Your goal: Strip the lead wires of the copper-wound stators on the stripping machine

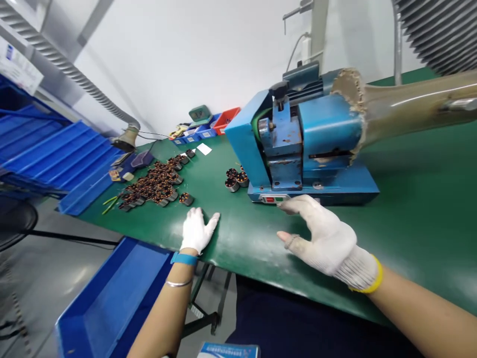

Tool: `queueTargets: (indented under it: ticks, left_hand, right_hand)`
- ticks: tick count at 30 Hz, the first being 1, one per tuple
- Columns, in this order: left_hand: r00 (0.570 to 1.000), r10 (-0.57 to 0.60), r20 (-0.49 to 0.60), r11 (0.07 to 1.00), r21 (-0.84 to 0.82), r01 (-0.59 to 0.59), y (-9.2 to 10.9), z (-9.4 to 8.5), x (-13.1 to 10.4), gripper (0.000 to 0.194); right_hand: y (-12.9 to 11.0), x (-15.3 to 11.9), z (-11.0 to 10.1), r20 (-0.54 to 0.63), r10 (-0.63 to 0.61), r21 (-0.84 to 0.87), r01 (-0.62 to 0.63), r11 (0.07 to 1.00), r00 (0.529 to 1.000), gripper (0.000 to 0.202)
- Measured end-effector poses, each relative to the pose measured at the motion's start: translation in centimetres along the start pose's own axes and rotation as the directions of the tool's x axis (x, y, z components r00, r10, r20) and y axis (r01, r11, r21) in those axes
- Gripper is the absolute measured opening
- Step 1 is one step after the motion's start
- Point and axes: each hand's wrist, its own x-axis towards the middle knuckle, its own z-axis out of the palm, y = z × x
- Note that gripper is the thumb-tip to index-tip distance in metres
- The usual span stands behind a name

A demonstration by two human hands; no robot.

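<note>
My left hand [196,230], in a white glove, lies on the green tabletop with thumb and fingers apart. A single copper-wound motor stator [186,199] sits just beyond its fingertips, and a large cluster of such stators [152,185] spreads farther left. My right hand [322,236], also gloved with the thumb tip bare, is held at the front of a blue belt machine [283,144]. Its fingers are apart with nothing between them, and the fingertips are at or near the red and green switch [274,199]; contact is unclear. Several stators [237,179] stand against the machine's left side.
A blue bin [122,293] sits below the table's left front edge. Red [225,119] and blue small bins line the wall. Green-handled pliers [110,204] lie at the left. A wide duct [417,107] runs right from the machine, and a flexible hose [85,82] hangs at the left.
</note>
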Motion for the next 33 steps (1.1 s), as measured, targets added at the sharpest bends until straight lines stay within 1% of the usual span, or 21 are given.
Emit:
queueTargets:
  ticks: [1,3,6,8,11,13,14,15,17,19,21,22,23,24,25,26,27,28,29,31,33]
  left_hand:
    - [0.998,0.063,0.029,0.998,-0.012,-0.063,0.4,0.3,0.3,0.079]
    - [0.985,0.155,0.078,0.987,-0.052,-0.151,1.8,1.1,1.3,0.081]
    - [0.968,0.225,0.108,0.968,-0.141,-0.209,4.6,2.1,3.8,0.09]
    - [0.967,0.235,0.094,0.953,-0.216,-0.211,6.2,2.7,5.7,0.092]
    - [0.978,0.197,0.07,0.923,-0.35,-0.161,7.8,3.3,7.9,0.07]
    - [0.986,0.158,0.057,0.893,-0.435,-0.118,8.1,3.4,8.4,0.057]
    - [0.989,0.138,0.043,0.875,-0.474,-0.102,8.1,3.2,8.3,0.054]
    - [0.992,0.122,0.025,0.855,-0.511,-0.092,8.1,2.9,7.9,0.052]
    - [0.994,0.109,-0.019,0.808,-0.581,-0.1,7.9,1.9,6.3,0.052]
    - [0.989,0.145,-0.039,0.754,-0.643,-0.136,8.2,0.7,3.8,0.055]
    - [0.978,0.21,-0.011,0.706,-0.69,-0.16,8.9,-0.2,0.6,0.057]
    - [0.967,0.253,0.025,0.674,-0.722,-0.158,9.5,-0.5,-0.9,0.061]
    - [0.946,0.312,0.081,0.607,-0.784,-0.133,10.1,-0.6,-2.4,0.067]
    - [0.916,0.383,0.117,0.544,-0.831,-0.121,10.9,-0.5,-3.6,0.071]
    - [0.883,0.451,0.13,0.487,-0.865,-0.122,11.7,-0.4,-4.5,0.068]
    - [0.847,0.512,0.141,0.447,-0.886,-0.122,12.5,-0.3,-5.1,0.067]
    - [0.82,0.556,0.138,0.422,-0.897,-0.135,13.4,-0.1,-5.5,0.063]
    - [0.802,0.584,0.125,0.409,-0.899,-0.157,14.3,0.1,-5.5,0.057]
    - [0.795,0.598,0.102,0.404,-0.895,-0.189,15.1,0.3,-5.4,0.051]
    - [0.801,0.599,0.013,0.395,-0.874,-0.282,16.8,0.5,-5.0,0.042]
    - [0.795,0.6,-0.092,0.406,-0.821,-0.402,18.4,0.8,-4.9,0.043]
  right_hand:
    - [0.1,0.0,0.1,0.013,0.0,-0.008,0.0,1.0,1.0,0.04]
    - [0.3,-0.1,0.3,0.039,-0.002,-0.021,0.002,1.0,0.999,0.038]
    - [0.7,-0.3,0.7,0.072,0.01,-0.051,-0.006,0.999,0.997,0.035]
    - [0.9,-0.4,0.9,0.082,0.018,-0.064,-0.013,0.998,0.996,0.033]
    - [1.1,-0.3,1.0,0.065,-0.013,-0.061,0.017,0.998,0.998,0.029]
    - [1.1,-0.2,1.0,0.053,-0.041,-0.057,0.044,0.997,0.998,0.028]
    - [1.1,-0.2,0.9,0.053,-0.05,-0.057,0.053,0.997,0.997,0.027]
    - [1.0,-0.1,0.9,0.055,-0.055,-0.059,0.058,0.997,0.997,0.028]
    - [0.8,-0.2,0.8,0.062,-0.05,-0.06,0.054,0.997,0.997,0.029]
    - [0.3,-0.2,0.8,0.065,-0.031,-0.048,0.035,0.998,0.997,0.032]
    - [-0.3,-0.3,0.6,0.067,0.013,-0.001,-0.013,1.0,0.998,0.042]
    - [-0.6,-0.3,0.5,0.073,0.051,0.034,-0.054,0.998,0.996,0.05]
    - [-0.9,-0.2,0.5,0.091,0.092,0.079,-0.099,0.992,0.992,0.061]
    - [-1.1,-0.1,0.4,0.118,0.144,0.12,-0.158,0.98,0.983,0.071]
    - [-1.3,0.1,0.3,0.156,0.18,0.156,-0.204,0.967,0.971,0.077]
    - [-1.3,0.2,0.2,0.172,0.17,0.195,-0.202,0.96,0.97,0.079]
    - [-1.3,0.4,0.0,0.176,0.15,0.222,-0.187,0.957,0.973,0.073]
    - [-1.1,0.6,-0.1,0.139,0.145,0.248,-0.176,0.953,0.98,0.067]
    - [-0.9,0.9,-0.3,0.104,0.155,0.275,-0.178,0.945,0.983,0.062]
    - [-0.2,1.3,-0.7,-0.016,0.187,0.306,-0.174,0.936,0.982,0.054]
    - [0.4,1.8,-1.2,-0.136,0.239,0.306,-0.189,0.933,0.962,0.053]
